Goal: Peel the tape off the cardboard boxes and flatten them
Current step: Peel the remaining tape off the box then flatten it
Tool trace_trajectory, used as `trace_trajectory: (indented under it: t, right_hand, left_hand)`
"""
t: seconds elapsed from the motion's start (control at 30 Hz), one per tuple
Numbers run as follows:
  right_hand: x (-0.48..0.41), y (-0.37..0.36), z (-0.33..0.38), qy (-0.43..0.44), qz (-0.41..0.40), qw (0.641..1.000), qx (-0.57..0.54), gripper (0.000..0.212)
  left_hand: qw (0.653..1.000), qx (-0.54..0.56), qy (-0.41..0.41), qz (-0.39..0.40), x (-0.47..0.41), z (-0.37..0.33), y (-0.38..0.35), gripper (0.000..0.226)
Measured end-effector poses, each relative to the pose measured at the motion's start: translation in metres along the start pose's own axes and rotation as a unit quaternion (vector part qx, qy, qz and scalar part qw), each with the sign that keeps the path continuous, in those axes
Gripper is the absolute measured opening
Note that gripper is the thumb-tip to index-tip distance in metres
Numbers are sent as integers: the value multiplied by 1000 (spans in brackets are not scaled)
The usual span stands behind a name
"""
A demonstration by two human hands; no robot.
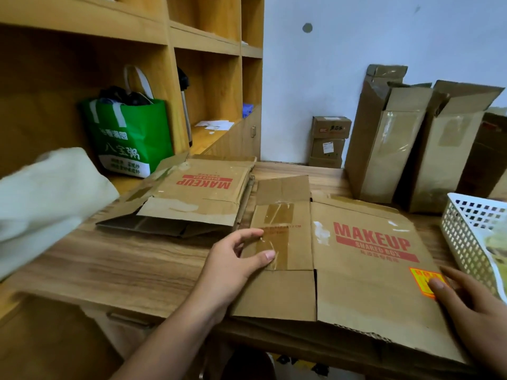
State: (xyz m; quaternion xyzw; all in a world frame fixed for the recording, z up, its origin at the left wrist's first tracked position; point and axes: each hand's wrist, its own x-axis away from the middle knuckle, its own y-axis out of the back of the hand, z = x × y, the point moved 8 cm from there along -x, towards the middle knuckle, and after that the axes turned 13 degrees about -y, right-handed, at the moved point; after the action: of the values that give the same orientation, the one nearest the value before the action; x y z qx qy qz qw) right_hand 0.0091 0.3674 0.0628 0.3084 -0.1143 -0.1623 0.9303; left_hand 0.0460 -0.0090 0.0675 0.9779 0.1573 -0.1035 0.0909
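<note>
A flattened cardboard box [365,292] printed "MAKEUP SHARED BOX" lies on the wooden table [118,259] in front of me. My left hand [233,267] rests on its left flap, thumb and forefinger apart around a strip of brown tape [270,249]. Another tape patch [278,213] sits higher on the same flap. My right hand [474,311] presses flat on the box's right side, a fingertip on an orange sticker [424,278]. A second flattened MAKEUP box [197,196] lies behind, to the left.
Several upright taped boxes [389,149] stand at the back right by the wall. A white perforated basket [474,234] sits at the right edge. A green bag [129,138] stands on the shelf unit, with a white cloth [46,204] at left. Small boxes [329,141] are stacked on the floor.
</note>
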Motion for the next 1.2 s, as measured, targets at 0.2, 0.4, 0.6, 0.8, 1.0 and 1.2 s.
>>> trace_trajectory:
  t: [0.2,0.4,0.6,0.8,1.0,1.2]
  right_hand:
    - [-26,-5,-42,-28,45,992,-112,85]
    - [-2,-14,13,26,61,990,-125,81]
    - [34,-38,131,164,63,976,-130,46]
    - [31,-111,212,218,91,966,-101,54]
    - [34,-199,267,241,125,962,-33,57]
    - [37,-255,268,226,127,962,83,60]
  left_hand:
    - [998,59,-16,10,3,-21,11,45]
    - [997,-4,-82,0,-10,-48,47,51]
    - [986,-82,-139,-29,-35,-78,109,52]
    - [980,-127,-138,-67,-76,-84,191,48]
    - [980,-157,-97,-71,-121,-53,258,43]
    - [980,-198,-26,-23,-151,14,284,41]
